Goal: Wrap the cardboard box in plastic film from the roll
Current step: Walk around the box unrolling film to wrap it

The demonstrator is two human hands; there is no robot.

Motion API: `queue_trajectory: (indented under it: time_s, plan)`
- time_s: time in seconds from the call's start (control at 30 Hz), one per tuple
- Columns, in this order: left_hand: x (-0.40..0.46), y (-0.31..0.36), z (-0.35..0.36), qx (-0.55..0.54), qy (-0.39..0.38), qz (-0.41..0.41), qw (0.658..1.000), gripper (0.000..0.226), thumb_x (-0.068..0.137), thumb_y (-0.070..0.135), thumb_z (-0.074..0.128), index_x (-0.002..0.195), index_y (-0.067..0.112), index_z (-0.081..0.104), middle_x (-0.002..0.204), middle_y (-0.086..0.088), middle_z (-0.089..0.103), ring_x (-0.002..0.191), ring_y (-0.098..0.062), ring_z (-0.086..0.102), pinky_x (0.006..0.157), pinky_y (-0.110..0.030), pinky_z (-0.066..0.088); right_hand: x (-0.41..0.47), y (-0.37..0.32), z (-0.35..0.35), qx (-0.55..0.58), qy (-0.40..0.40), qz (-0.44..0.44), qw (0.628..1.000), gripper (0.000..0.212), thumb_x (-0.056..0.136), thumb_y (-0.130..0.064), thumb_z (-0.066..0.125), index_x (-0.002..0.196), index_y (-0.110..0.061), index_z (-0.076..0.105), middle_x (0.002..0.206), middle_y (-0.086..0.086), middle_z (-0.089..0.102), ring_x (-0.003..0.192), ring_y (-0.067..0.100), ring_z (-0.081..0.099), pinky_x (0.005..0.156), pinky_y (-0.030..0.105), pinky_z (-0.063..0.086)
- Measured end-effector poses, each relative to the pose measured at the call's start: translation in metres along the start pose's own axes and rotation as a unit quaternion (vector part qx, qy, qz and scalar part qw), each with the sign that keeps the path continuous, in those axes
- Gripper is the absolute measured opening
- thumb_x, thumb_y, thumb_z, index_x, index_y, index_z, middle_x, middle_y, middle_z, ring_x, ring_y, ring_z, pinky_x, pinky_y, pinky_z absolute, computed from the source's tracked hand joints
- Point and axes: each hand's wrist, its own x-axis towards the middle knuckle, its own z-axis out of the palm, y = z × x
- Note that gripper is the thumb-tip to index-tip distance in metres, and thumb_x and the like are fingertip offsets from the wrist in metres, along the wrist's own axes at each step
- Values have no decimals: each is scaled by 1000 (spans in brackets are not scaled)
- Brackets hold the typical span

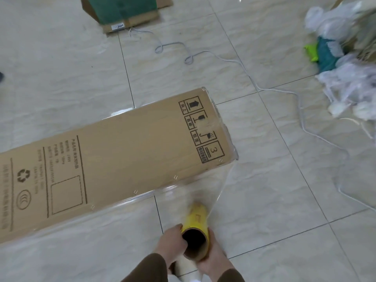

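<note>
A long flat cardboard box (114, 159) with printed handling symbols lies on the tiled floor, running from the left edge to the centre. Clear plastic film (205, 186) covers it and stretches from its near right corner down to the roll. The roll (196, 226) has a yellow wrapper and a brown cardboard core, its open end facing me. My left hand (172, 244) grips the roll on its left side. My right hand (213, 259) cups it from below and to the right. Both sleeves are brown.
A white cord (223, 60) snakes across the floor beyond the box. A pile of crumpled white plastic with green and teal bits (335, 49) lies at the right. A green and brown cardboard piece (126, 11) sits at the top.
</note>
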Motion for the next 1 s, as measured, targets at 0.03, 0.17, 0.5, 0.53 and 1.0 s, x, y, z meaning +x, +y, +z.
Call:
queue_trajectory:
  time_s: [0.03, 0.17, 0.5, 0.53, 1.0]
  plan:
    - [-2, -6, 1, -8, 0, -4, 1000, 50, 81, 11, 47, 129, 21, 53, 125, -2, 65, 116, -22, 59, 94, -28, 47, 3, 6, 2, -1, -2, -1, 1000, 68, 98, -61, 51, 130, -2, 61, 106, 40, 72, 106, 49, 66, 72, 65, 60]
    - [1, -27, -11, 77, 17, 23, 997, 40, 85, 5, 43, 120, 18, 57, 118, -5, 66, 110, -24, 61, 89, -30, 49, 12, 35, 7, -45, 13, -24, 999, 54, 106, -43, 51, 133, 3, 60, 110, 40, 71, 107, 50, 67, 89, 61, 55]
    - [12, -63, -68, 437, -18, 196, 878, 27, 90, 5, 51, 113, 13, 63, 106, -8, 67, 100, -31, 64, 70, -34, 44, 26, 116, 78, 12, -44, -69, 997, 69, 100, -66, 49, 129, -6, 67, 123, 29, 72, 113, 45, 70, 94, 55, 56]
    - [14, -70, -74, 409, -19, 201, 890, 30, 89, 6, 48, 115, 13, 61, 107, -10, 66, 102, -31, 63, 71, -34, 44, 29, 123, 84, 27, -54, -69, 996, 68, 102, -65, 45, 132, -7, 64, 121, 29, 72, 109, 47, 72, 88, 56, 58]
    - [22, -186, -117, 129, 8, 70, 989, 44, 86, 7, 49, 127, 24, 52, 115, 2, 65, 97, -16, 63, 81, -23, 47, 47, 214, 151, 115, -54, -80, 989, 51, 110, -25, 42, 152, 3, 44, 147, 35, 50, 142, 48, 45, 120, 58, 34]
